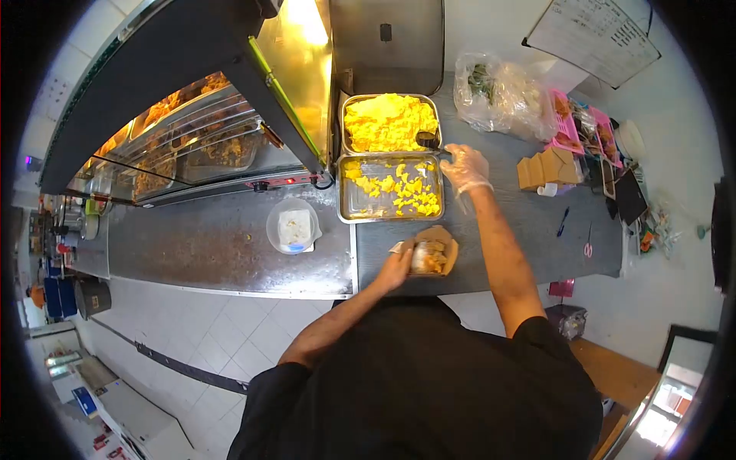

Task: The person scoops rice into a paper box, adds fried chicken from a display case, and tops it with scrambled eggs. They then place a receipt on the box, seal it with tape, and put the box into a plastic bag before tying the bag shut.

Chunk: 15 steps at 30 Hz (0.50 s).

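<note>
My right hand point(465, 166), in a clear plastic glove, is closed at the handle end of a black serving spoon point(428, 139). The spoon's head rests in a metal tray heaped with yellow food point(389, 123) that looks like scrambled egg or yellow rice. Just in front of it stands a second metal tray point(376, 211) with scattered yellow pieces on its bottom. My left hand point(396, 266) grips the left side of an open cardboard takeaway box point(449, 257). White and orange-brown food lies inside this box; the fingertips are partly hidden.
On the left stands a heated display cabinet point(253, 184) with browned food. A round plastic tub point(294, 225) sits by the counter's front. To the right are plastic bags point(506, 96), folded cardboard boxes point(548, 169), pink baskets point(566, 123), a pen point(563, 221) and scissors point(589, 241).
</note>
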### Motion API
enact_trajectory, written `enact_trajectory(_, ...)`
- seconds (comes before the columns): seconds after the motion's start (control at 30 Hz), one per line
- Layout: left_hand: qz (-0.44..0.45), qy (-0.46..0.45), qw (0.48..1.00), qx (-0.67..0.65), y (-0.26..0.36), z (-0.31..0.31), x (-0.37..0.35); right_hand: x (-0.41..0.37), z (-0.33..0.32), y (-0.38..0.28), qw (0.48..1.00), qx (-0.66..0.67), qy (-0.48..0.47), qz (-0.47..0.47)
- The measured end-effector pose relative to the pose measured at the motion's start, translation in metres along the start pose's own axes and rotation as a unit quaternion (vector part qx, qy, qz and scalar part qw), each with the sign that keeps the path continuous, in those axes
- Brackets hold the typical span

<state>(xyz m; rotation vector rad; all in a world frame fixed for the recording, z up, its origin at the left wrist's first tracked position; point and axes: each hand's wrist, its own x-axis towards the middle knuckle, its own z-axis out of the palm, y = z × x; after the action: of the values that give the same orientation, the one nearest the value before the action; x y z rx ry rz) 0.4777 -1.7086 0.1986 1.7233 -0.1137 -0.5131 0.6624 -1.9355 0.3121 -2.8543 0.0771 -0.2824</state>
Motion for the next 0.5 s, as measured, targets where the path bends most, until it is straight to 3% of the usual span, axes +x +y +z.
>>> enact_trajectory(0.03, -0.072, -0.01, 0.996, -0.046, 0.004, 0.017, 0.008, 0.014, -0.002, -0.008, 0.994, -0.034, -0.103, 0.016)
enact_trajectory(0.07, -0.142, -0.019, 0.985, -0.092, 0.009, 0.025, 0.016, 0.028, 0.005, -0.009, 0.994, -0.031, -0.102, 0.01)
enact_trajectory(0.1, -0.141, -0.013, 0.986, -0.091, 0.011, 0.026, 0.021, 0.042, 0.015, -0.01, 0.985, -0.035, -0.163, 0.037)
enact_trajectory(0.13, -0.11, -0.008, 0.994, -0.012, 0.013, 0.023, 0.022, 0.052, 0.03, -0.007, 0.972, -0.039, -0.224, 0.064)
enact_trajectory(0.17, -0.078, -0.005, 0.995, 0.069, 0.014, 0.017, 0.024, 0.059, 0.051, 0.0, 0.969, -0.019, -0.234, 0.082)
enact_trajectory(0.2, -0.078, -0.001, 0.994, 0.072, 0.014, 0.007, 0.028, 0.062, 0.066, 0.003, 0.978, -0.024, -0.203, 0.042)
enact_trajectory(0.27, -0.083, 0.113, 0.989, -0.051, 0.011, -0.025, 0.029, 0.068, 0.07, -0.005, 0.97, 0.014, -0.223, 0.099)
enact_trajectory(0.4, -0.265, 0.231, 0.928, -0.128, 0.007, -0.081, 0.016, 0.081, 0.088, -0.012, 0.968, -0.033, -0.238, 0.07)
enact_trajectory(0.47, -0.274, 0.225, 0.924, -0.139, -0.001, -0.096, 0.017, 0.087, 0.078, -0.019, 0.953, -0.04, -0.29, 0.077)
enact_trajectory(0.5, -0.264, 0.237, 0.922, -0.154, -0.008, -0.101, 0.02, 0.094, 0.081, -0.019, 0.941, -0.02, -0.304, 0.148)
